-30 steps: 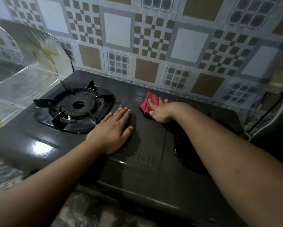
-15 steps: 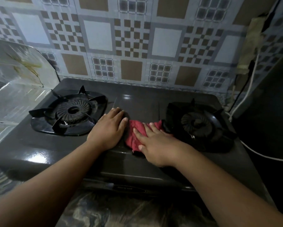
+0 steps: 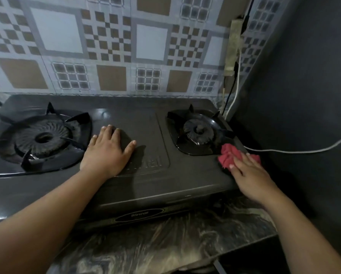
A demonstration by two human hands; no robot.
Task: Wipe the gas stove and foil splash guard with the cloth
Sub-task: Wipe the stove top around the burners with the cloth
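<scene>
Patterned wall tiles (image 3: 106, 46) run behind the counter, and your gas stove (image 3: 146, 178) sits on a dark marbled countertop (image 3: 155, 244), with a white cable (image 3: 296, 150) trailing past its right side. Only a pale sliver shows at the far left edge, too little to tell whether it is the foil splash guard.

Your left hand (image 3: 104, 153) lies flat and open on the centre panel between the left burner (image 3: 41, 139) and the right burner (image 3: 198, 131), fingers spread, gripping nothing; it appears to be bracing the stove. Your right hand (image 3: 250, 173) presses down on the red cloth (image 3: 229, 156) with fingers extended flat over it instead of curled around it, so the cloth is pinned under the fingertips, not clutched. The cloth sits bunched at the stove's front right corner, just beside the right burner's tray and close to the edge.

Judging by its crumpled folds, the cloth is soft, light and limp, so it will bunch and slide under your palm unless you keep even downward pressure. Hold it under the flat of your fingers with a fold tucked beneath for bulk. The stove top looks smooth and glossy, likely slick, so the cloth should glide easily. Near the pan supports, expect the fabric to snag on the raised prongs; work around them carefully.
</scene>
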